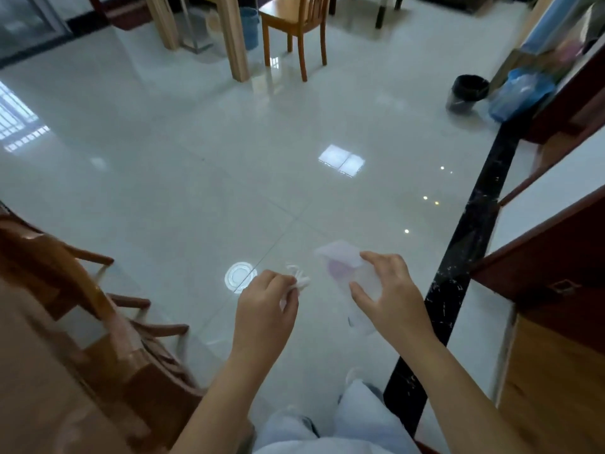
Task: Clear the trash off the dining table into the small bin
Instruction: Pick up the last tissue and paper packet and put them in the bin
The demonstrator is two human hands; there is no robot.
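Observation:
My left hand (pixel 266 308) is closed around a small crumpled white tissue (pixel 299 276) that sticks out above the fingers. In my right hand (pixel 391 291) I grip a clear plastic wrapper or bag (pixel 340 260) with a faint pink patch, held above the floor. A small black-lined bin (pixel 466 93) stands on the floor far ahead to the right, well away from both hands. The dining table (pixel 29 371) is at my lower left, with only its brown edge showing.
A wooden chair (pixel 108 309) stands close at my left. Another chair (pixel 294 31) and table legs stand far ahead. A blue bag (pixel 520 93) lies beside the bin. Dark wood cabinets (pixel 556 263) and a black floor strip (pixel 471 237) run along the right. Glossy tile floor lies between.

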